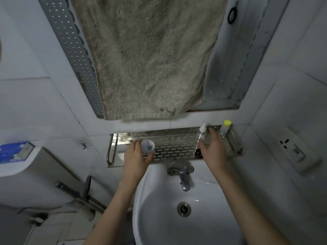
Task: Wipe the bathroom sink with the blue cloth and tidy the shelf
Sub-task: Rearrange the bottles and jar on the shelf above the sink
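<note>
A perforated steel shelf hangs on the wall above the white sink. My left hand holds a round white jar with a green mark over the shelf's left part. My right hand grips a clear spray bottle with a white pump standing at the shelf's right part. A small bottle with a yellow cap stands just right of it. The blue cloth is nowhere in sight.
A grey-beige towel hangs over the mirror above the shelf. The tap and the drain belong to the sink. A white toilet tank with a blue packet is at left. A wall socket is at right.
</note>
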